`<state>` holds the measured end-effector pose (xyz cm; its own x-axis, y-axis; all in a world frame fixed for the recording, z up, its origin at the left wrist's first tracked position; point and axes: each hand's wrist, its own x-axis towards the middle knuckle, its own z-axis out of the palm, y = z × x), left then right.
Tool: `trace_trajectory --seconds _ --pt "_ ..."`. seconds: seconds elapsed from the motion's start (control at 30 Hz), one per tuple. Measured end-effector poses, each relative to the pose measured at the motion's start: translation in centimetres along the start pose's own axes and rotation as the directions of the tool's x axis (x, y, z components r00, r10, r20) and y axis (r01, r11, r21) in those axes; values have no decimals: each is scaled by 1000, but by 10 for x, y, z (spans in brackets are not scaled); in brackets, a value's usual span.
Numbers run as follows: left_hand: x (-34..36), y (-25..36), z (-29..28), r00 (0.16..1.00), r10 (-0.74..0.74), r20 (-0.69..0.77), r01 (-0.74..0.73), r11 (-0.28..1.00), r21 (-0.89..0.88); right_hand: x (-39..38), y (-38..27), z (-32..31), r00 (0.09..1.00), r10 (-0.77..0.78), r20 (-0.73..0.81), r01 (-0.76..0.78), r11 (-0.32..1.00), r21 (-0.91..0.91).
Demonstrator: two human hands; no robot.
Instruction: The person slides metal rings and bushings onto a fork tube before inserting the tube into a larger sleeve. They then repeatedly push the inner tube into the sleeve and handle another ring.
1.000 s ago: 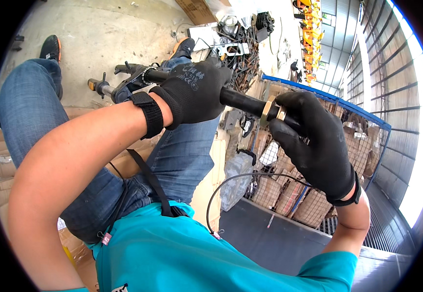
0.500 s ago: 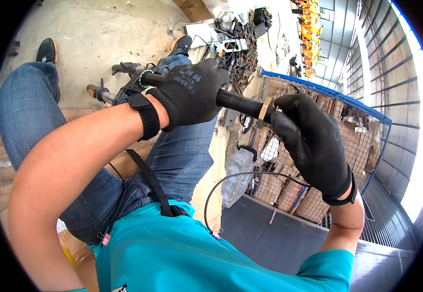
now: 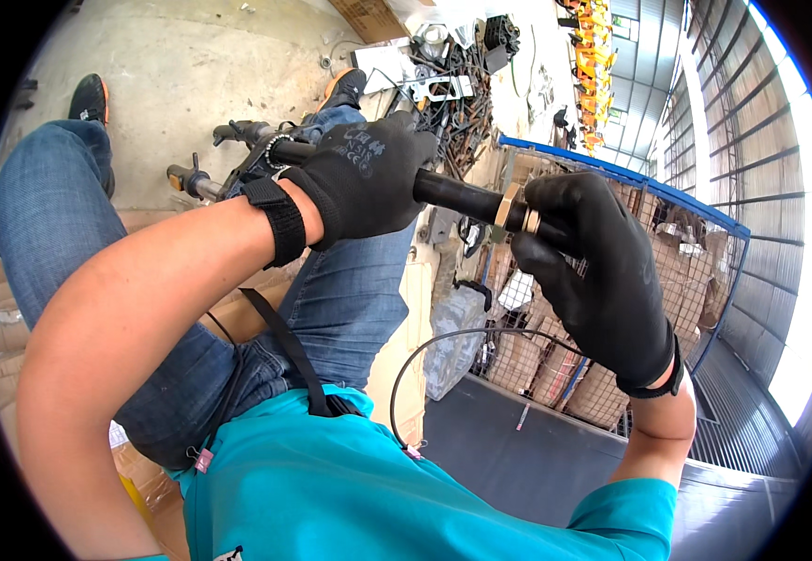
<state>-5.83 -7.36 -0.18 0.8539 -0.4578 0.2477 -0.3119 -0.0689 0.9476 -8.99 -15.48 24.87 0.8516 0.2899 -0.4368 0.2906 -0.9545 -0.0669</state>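
My left hand [image 3: 364, 178], in a black work glove, is wrapped round a black tube [image 3: 457, 194]. Left of the fist, the dark tube runs toward a handlebar-like metal assembly [image 3: 251, 140] between my legs. A brass-coloured hex nut [image 3: 508, 206] sits round the tube near its right end, and a smaller brass ring [image 3: 531, 222] shows just beyond it. My right hand [image 3: 602, 271], gloved too, curls over the tube's end beside the ring, fingers above and thumb below. The glove partly hides what lies between those fingers.
A blue-rimmed wire mesh cage [image 3: 611, 309] full of brown cardboard-like pieces stands at the right. Ahead, a heap of dark metal parts [image 3: 467, 122] lies on the floor beside a cardboard box [image 3: 368, 19]. A thin black cable [image 3: 424, 351] loops up from my shirt.
My right fingers have shifted slightly, the thumb drawing back from the nut. The smaller brass ring beyond the nut now shows. My left hand keeps its grip almost unmoved.
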Motion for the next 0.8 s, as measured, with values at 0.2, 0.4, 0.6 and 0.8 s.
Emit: trace_trajectory --seconds 0.2,0.4,0.6,0.8 --pt "3 -2 -1 999 8 -37 -8 1000 -6 1 -8 3 994 29 -101 -33 999 -38" --pt "0 2 -4 1000 14 -22 -14 1000 2 5 -8 -9 986 148 75 -146 989 -30" --pt "7 3 -8 999 -24 -45 24 1000 -16 -1 4 2 993 -40 -111 43 999 24" --pt "3 -5 -4 994 66 -83 -66 998 -2 3 0 -2 994 98 -54 -96 995 37"
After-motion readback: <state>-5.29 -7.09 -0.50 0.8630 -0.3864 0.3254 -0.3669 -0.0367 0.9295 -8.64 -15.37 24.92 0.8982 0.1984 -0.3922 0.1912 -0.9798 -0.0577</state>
